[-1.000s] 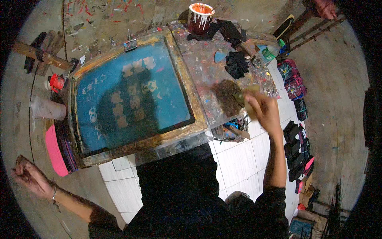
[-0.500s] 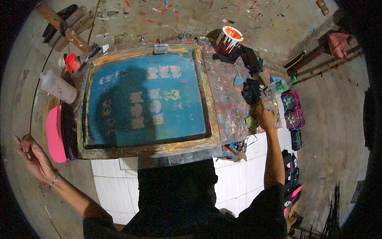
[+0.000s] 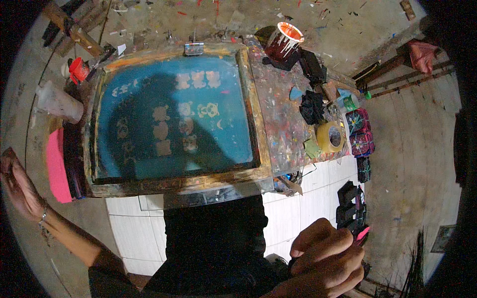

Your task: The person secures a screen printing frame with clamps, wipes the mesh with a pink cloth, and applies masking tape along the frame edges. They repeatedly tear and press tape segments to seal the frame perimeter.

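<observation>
My left hand (image 3: 22, 186) is held out past the left side of the bench, beside a pink sheet stack (image 3: 56, 166). Its fingers are stretched and nothing is in them. Close to me at the lower right, my right hand (image 3: 328, 258) is raised with its fingers curled in. Whatever it may hold is hidden by the fingers. A wood-framed printing screen (image 3: 223, 144) with blue mesh and pale bear shapes lies on the bench in front of me. To its right are a crumpled black cloth (image 3: 312, 107) and a roll of clear yellowish tape (image 3: 325, 136).
An orange-rimmed paint bucket (image 3: 283, 44) stands at the back right. A translucent bottle (image 3: 60, 103) and a red cup (image 3: 78, 70) are at the left. Patterned bundles (image 3: 361, 139) and black pieces (image 3: 348, 206) line the right. A metal hinge clamp (image 3: 194, 48) sits on the far frame edge.
My right hand has left the black cloth and tape on the bench and come back toward me, now closed. My left hand has shifted outward to the left. The whole view has shifted slightly.
</observation>
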Motion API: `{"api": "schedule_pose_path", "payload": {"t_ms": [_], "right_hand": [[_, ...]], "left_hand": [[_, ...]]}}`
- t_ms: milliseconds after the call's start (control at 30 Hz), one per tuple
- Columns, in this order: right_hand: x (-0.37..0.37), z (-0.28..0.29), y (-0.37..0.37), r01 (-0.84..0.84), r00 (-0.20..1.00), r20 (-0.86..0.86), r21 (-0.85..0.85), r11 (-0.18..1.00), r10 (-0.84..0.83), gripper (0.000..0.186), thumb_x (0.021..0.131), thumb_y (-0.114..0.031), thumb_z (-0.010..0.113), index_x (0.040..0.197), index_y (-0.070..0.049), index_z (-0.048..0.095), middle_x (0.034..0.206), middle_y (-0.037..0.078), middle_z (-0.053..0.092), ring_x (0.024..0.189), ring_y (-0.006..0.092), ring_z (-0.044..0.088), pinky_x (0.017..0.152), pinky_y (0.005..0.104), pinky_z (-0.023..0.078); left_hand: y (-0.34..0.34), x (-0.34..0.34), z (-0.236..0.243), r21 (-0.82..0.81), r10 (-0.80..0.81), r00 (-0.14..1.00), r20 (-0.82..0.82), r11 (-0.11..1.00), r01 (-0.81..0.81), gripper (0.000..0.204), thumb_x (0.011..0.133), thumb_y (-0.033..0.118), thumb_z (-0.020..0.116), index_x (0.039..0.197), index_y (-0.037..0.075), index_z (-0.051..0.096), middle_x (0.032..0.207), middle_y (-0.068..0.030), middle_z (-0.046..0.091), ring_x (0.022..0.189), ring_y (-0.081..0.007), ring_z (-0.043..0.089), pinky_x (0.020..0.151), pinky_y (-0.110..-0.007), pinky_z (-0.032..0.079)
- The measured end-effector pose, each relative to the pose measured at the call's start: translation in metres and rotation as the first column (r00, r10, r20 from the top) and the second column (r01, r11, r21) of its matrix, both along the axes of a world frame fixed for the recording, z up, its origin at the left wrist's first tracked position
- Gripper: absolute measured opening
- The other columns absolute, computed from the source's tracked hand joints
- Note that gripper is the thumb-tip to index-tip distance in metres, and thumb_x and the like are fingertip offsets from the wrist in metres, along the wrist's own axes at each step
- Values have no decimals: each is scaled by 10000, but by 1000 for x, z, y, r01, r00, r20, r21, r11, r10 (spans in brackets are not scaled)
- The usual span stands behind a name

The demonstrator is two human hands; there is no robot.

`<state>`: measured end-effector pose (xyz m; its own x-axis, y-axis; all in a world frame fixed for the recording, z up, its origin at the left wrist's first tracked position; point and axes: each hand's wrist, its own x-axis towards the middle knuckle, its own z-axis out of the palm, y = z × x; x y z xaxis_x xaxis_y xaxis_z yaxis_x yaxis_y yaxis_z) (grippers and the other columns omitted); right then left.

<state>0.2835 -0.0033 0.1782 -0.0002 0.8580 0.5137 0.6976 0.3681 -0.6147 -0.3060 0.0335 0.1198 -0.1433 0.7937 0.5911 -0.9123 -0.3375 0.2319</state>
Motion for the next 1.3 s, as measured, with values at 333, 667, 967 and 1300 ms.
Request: {"api": "schedule_pose_path", "payload": {"t_ms": [333,667,967,1300], "right_hand": [[-30,-11,17,38,985,173,-134,990,-14,111,813,-121,590,772,-35,533,791,129,540,718,265,530,618,380,452],[-56,-99,58,-569,505,-795,-14,822,336,139,765,-50,664,676,-11,565,720,105,522,653,236,477,546,360,402],[-79,-194,1,-862,-4,-928,-185,472,-372,639,820,-10,619,1417,-89,404,1022,105,560,954,211,525,801,355,426],[-107,-234,-17,-967,11,-935,-101,235,-355,889,867,-78,652,1520,-270,81,902,87,516,827,200,504,780,367,441]], "left_hand": [[24,-50,-1,-117,74,993,-89,990,-84,555,976,121,399,1476,12,185,1404,-133,301,1309,-257,270,1125,-443,212],[74,-44,4,-312,116,912,-393,916,-251,546,988,97,451,1467,4,207,1269,-126,477,1196,-208,444,1088,-376,324],[178,81,-3,-103,294,410,-863,693,-714,318,957,116,534,1252,-2,520,1189,-88,594,1031,-133,589,879,-244,508],[288,139,-45,-297,-36,376,-926,685,-665,214,920,134,591,1110,40,619,968,-28,644,862,-98,603,766,-220,508]]}}
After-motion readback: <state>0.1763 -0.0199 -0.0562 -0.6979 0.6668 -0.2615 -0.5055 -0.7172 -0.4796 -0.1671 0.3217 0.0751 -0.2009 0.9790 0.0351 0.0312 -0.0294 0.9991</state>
